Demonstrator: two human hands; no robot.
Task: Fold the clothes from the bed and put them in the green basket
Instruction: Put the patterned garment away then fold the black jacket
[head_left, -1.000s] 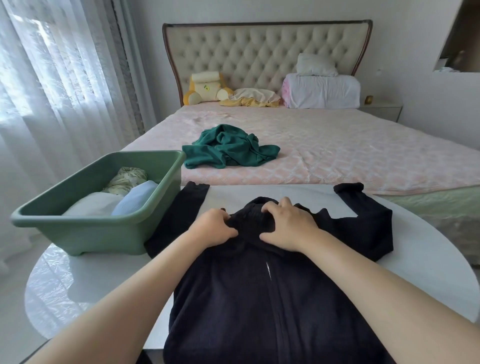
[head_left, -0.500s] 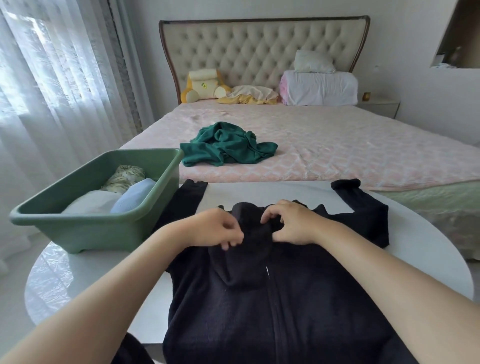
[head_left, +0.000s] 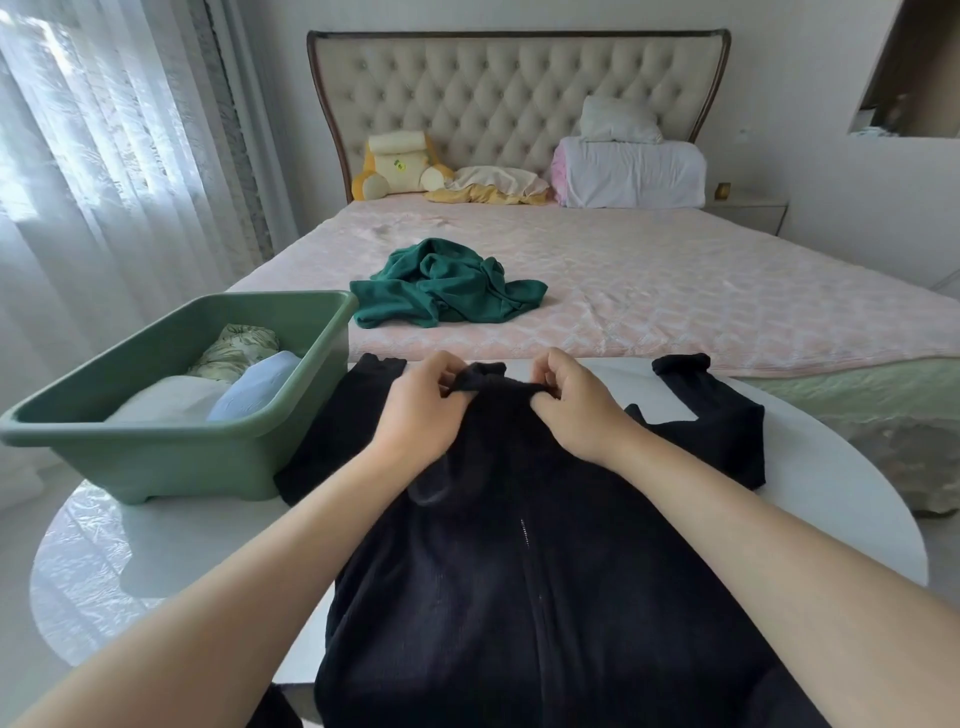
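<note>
While black jacket (head_left: 519, 571) lies on table (head_left: 810, 493), left hand (head_left: 421, 415), right hand (head_left: 576, 410) pinch collar, fingers curled.

- Daylight came through sheer white curtains (head_left: 104, 182) on the left.
- A bed (head_left: 675, 291) with a pink quilted cover stood against a tufted beige headboard (head_left: 509, 104).
- A pale nightstand (head_left: 748, 210) sat beside it, by a plain light wall (head_left: 831, 171).

hands (head_left: 421, 415) (head_left: 576, 410): 2 | black zip jacket (head_left: 519, 597): 1 | green garment (head_left: 441, 286): 1 | green basket (head_left: 156, 457): 1 | folded clothes (head_left: 166, 397) (head_left: 254, 382) (head_left: 239, 345): 3 | plush toy (head_left: 397, 166): 1
</note>
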